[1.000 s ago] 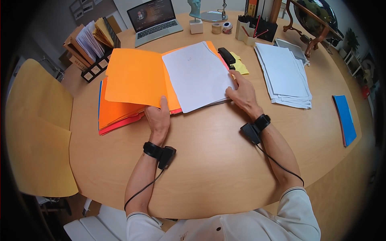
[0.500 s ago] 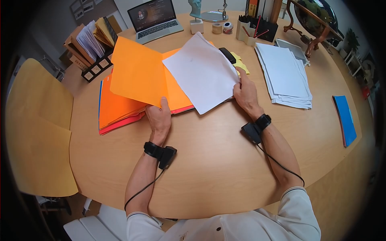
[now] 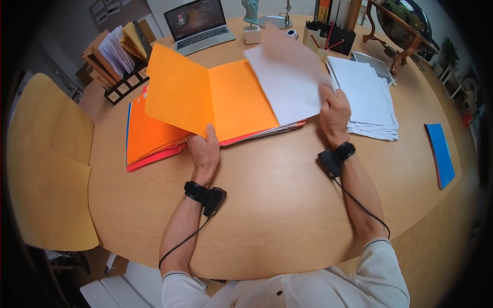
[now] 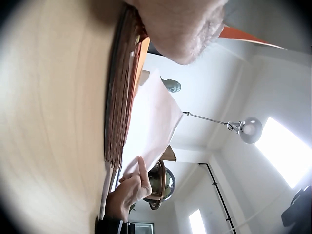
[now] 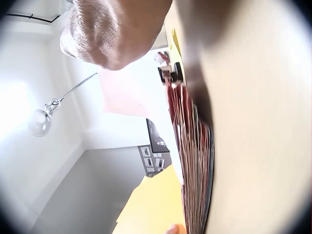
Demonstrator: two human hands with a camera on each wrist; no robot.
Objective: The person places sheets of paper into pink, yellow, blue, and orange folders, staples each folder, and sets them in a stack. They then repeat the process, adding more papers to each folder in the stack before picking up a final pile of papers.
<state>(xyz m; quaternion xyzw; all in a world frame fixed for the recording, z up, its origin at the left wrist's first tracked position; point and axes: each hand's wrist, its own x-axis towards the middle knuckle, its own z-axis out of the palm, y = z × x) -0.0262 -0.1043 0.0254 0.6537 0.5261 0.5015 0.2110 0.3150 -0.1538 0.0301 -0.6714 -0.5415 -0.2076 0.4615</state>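
An orange folder (image 3: 241, 97) lies open on a thick stack of folders (image 5: 195, 161), its left cover tilted up. My left hand (image 3: 204, 150) grips the near edge of that cover by the fold, thumb on top, fingers hidden beneath. Raised over the folder's right side, a white sheet (image 3: 292, 82) is pinched at its right edge by my right hand (image 3: 336, 115). Its far part is bent and blurred. In the left wrist view the right hand (image 4: 129, 192) holds the sheet (image 4: 151, 122) beside the stack.
A pile of white papers (image 3: 362, 97) lies to the right, a blue booklet (image 3: 440, 154) farther right. Along the back stand a laptop (image 3: 197, 25), a bust (image 3: 251, 20), a pen holder (image 3: 316, 43) and a globe (image 3: 403, 23). A file rack (image 3: 126, 82) is at back left.
The right hand has moved right, lifting the white sheet and drawing it off the folder's left part. The orange cover has tilted up more. The left hand has stayed nearly in place.
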